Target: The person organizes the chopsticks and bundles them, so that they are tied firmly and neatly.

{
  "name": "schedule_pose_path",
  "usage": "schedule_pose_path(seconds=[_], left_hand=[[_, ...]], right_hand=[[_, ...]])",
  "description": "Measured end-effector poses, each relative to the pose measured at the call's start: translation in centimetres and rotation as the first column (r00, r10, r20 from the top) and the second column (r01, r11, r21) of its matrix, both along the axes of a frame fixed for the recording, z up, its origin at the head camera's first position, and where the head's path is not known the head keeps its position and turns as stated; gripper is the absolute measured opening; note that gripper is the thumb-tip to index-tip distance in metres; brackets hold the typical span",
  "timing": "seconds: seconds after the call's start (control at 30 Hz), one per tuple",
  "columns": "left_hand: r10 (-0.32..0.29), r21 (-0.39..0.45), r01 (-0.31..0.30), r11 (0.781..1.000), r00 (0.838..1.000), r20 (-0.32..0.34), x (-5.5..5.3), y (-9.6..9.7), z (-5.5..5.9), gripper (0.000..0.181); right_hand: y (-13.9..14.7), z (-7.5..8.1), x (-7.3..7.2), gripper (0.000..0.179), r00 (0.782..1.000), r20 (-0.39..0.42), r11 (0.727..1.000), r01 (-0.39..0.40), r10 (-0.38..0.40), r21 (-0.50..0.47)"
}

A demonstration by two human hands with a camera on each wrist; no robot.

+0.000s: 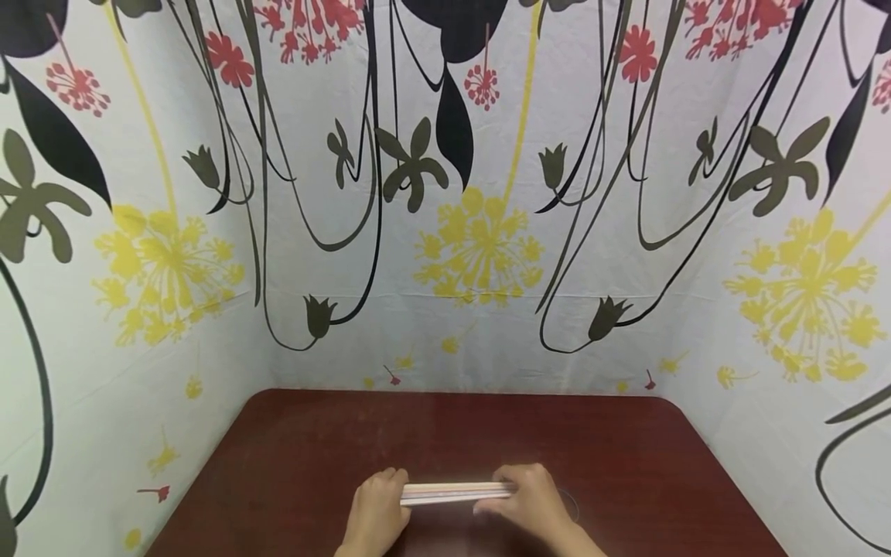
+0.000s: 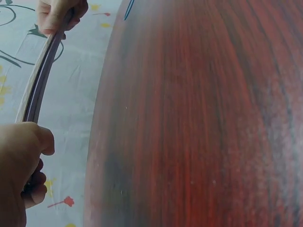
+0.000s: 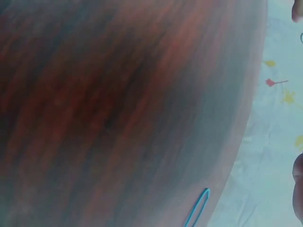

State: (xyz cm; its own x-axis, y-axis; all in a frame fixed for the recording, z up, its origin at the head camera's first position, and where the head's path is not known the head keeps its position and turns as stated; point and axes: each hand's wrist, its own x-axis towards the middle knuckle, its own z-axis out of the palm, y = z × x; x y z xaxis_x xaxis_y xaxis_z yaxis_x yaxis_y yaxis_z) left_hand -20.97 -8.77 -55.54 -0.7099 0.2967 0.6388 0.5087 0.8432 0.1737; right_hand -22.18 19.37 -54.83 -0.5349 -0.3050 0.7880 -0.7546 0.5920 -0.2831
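Observation:
A slim, straight stack of long thin pieces, with pale cream, pinkish and grey stripes along its side, is held level above the near part of the table. My left hand grips one end and my right hand grips the other, with the middle bare between them. In the left wrist view the stack shows a cream edge, a dark gap and a purplish side. I cannot tell what the pieces are. The right wrist view catches only some fingertips at its right edge.
A thin blue loop, like a rubber band, lies on the table near its edge, close to my right hand. The dark red wood-grained table has rounded far corners. White floral cloth surrounds it at the back and sides.

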Motion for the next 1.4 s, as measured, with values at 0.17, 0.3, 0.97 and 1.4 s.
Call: schedule_pose_path(seconds=[0.17,0.3,0.97,1.4], left_hand=[[-0.002,0.026,0.001,1.0,1.0,0.005,0.5,0.6,0.6,0.038],[0.03,0.047,-0.029,0.998,0.999,-0.019,0.6,0.7,0.6,0.038],[0.036,0.102,-0.022,0.994,0.99,-0.139,0.3,0.5,-0.2,0.031],[-0.138,0.04,0.147,0.988,0.976,-0.171,-0.3,0.0,-0.3,0.045]], right_hand=[[-0.4,0.2,0.1,0.011,1.0,0.01,0.993,-0.019,0.02,-0.119],[-0.7,0.7,-0.1,0.017,0.997,0.006,0.974,-0.07,0.073,-0.214],[-1.7,2.6,0.6,0.064,0.817,0.419,0.57,0.139,0.396,-0.81],[-2.1,3.6,0.9,0.063,0.802,0.312,0.358,0.132,0.51,-0.924]])
